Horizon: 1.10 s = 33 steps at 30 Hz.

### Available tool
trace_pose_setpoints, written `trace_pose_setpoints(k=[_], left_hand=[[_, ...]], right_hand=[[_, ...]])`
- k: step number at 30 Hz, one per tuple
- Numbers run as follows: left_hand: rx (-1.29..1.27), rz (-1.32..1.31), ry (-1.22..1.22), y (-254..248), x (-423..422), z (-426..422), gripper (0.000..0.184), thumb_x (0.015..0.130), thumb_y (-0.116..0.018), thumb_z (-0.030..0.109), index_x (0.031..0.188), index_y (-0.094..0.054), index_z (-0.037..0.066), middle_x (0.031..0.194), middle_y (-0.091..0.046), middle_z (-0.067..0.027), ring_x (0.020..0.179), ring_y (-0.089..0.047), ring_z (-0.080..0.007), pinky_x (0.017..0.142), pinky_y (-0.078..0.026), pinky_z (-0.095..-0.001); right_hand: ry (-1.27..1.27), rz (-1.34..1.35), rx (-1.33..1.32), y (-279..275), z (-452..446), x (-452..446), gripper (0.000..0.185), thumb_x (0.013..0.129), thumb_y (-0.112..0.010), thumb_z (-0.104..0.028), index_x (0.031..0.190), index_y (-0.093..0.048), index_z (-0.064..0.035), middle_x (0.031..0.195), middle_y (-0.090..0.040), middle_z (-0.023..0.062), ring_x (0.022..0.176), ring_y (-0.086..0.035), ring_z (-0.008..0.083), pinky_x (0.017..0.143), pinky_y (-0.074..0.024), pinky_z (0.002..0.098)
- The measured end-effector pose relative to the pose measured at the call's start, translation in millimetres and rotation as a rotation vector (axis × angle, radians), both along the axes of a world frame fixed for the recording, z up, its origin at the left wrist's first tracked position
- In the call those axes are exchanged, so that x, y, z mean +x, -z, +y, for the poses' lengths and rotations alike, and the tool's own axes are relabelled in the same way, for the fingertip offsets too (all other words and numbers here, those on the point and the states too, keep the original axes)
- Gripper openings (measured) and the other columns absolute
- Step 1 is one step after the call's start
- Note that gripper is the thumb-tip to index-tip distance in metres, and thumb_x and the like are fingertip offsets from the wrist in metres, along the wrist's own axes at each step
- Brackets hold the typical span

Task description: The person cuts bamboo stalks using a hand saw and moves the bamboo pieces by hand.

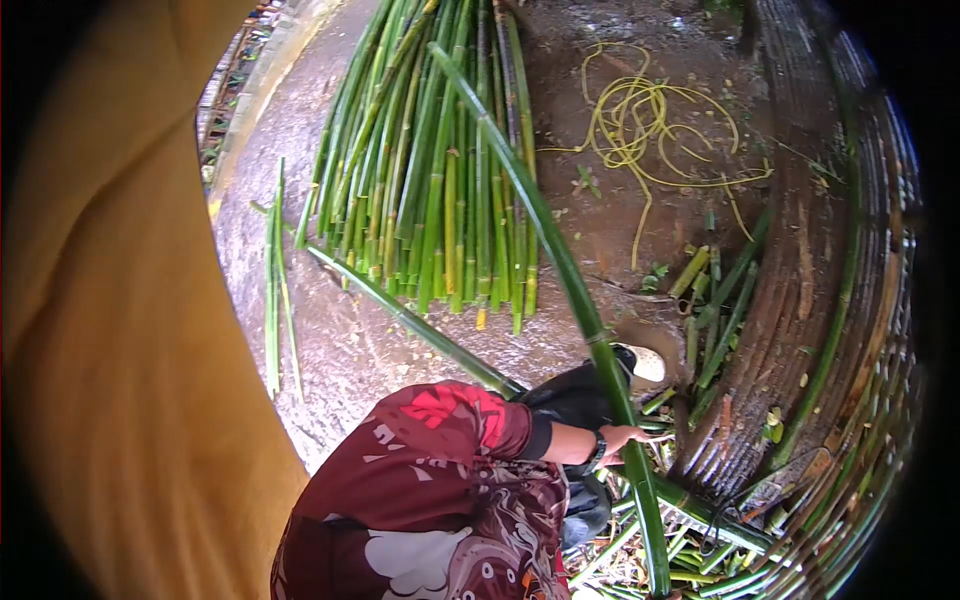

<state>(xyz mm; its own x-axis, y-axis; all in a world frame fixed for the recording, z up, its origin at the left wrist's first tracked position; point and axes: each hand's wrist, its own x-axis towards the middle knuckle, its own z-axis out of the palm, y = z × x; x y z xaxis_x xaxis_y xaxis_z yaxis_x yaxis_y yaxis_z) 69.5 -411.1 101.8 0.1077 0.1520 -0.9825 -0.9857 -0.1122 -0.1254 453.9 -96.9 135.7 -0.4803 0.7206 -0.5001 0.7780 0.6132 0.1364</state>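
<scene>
My left hand (614, 440), with a dark band on the wrist, is closed around a long green bamboo pole (566, 265). This pole slants from the upper middle of the view down past my black-trousered leg to the bottom edge. A second bamboo pole (405, 318) lies lower, running towards my leg; more green bamboo (715, 518) shows beyond the leg at the lower right. My maroon printed sleeve (440, 420) and shirt fill the bottom middle. No part of my right hand shows.
A large stack of cut bamboo poles (440, 200) lies ahead. A tangled yellow cord (640, 125) is on the wet ground. Short bamboo offcuts (715, 300) and split pieces lie to the right, beside long dark strips (770, 330). Brown-orange cloth (120, 300) blocks the left side.
</scene>
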Motion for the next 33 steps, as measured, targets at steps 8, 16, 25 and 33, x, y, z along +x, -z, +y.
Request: trace_pose_setpoints(k=[8, 16, 25, 33], left_hand=[[0.05, 0.018, -0.087, -15, -17, 2, 0.026, 0.09, -0.077, 0.024, 0.113, -0.072, 0.014, 0.105, -0.074, -0.006, 0.102, -0.073, -0.0198, 0.1, -0.057, -0.0376], [-2.128, 1.147, 0.53, -87, -391, -315, 0.074, 0.09, -0.071, 0.038, 0.145, -0.044, -0.003, 0.141, -0.056, -0.026, 0.129, -0.056, -0.0463, 0.121, -0.034, -0.0499], [-0.764, 1.964, 2.345, 74, -391, -266, 0.028, 0.098, -0.059, 0.018, 0.116, -0.074, 0.003, 0.112, -0.076, -0.0143, 0.106, -0.071, -0.0312, 0.096, -0.055, -0.0414], [0.573, 1.048, 1.712, 61, -41, 22, 0.039, 0.099, -0.067, 0.019, 0.132, -0.064, 0.0, 0.115, -0.076, -0.0159, 0.108, -0.073, -0.0228, 0.095, -0.056, -0.0336]], right_hand=[[-0.116, 0.024, -0.033, 2, 33, 27, 0.051, 0.081, -0.085, -0.022, 0.116, -0.056, 0.0015, 0.117, -0.063, 0.024, 0.101, -0.063, 0.0414, 0.084, -0.0531, 0.0533], [-0.856, 0.437, -0.295, -52, -322, -427, 0.07, 0.089, -0.075, -0.039, 0.149, -0.05, -0.0126, 0.153, -0.048, 0.0173, 0.133, -0.048, 0.0471, 0.103, -0.0404, 0.0663], [-0.413, 0.58, -0.921, -56, -304, -407, 0.027, 0.088, -0.063, -0.013, 0.114, -0.069, -0.0066, 0.113, -0.071, 0.0146, 0.111, -0.07, 0.0354, 0.089, -0.0533, 0.0647], [0.327, 0.272, -0.395, 140, -215, 0, 0.018, 0.091, -0.061, -0.015, 0.09, -0.072, -0.0017, 0.093, -0.073, 0.0181, 0.092, -0.073, 0.0372, 0.076, -0.0585, 0.0499]])
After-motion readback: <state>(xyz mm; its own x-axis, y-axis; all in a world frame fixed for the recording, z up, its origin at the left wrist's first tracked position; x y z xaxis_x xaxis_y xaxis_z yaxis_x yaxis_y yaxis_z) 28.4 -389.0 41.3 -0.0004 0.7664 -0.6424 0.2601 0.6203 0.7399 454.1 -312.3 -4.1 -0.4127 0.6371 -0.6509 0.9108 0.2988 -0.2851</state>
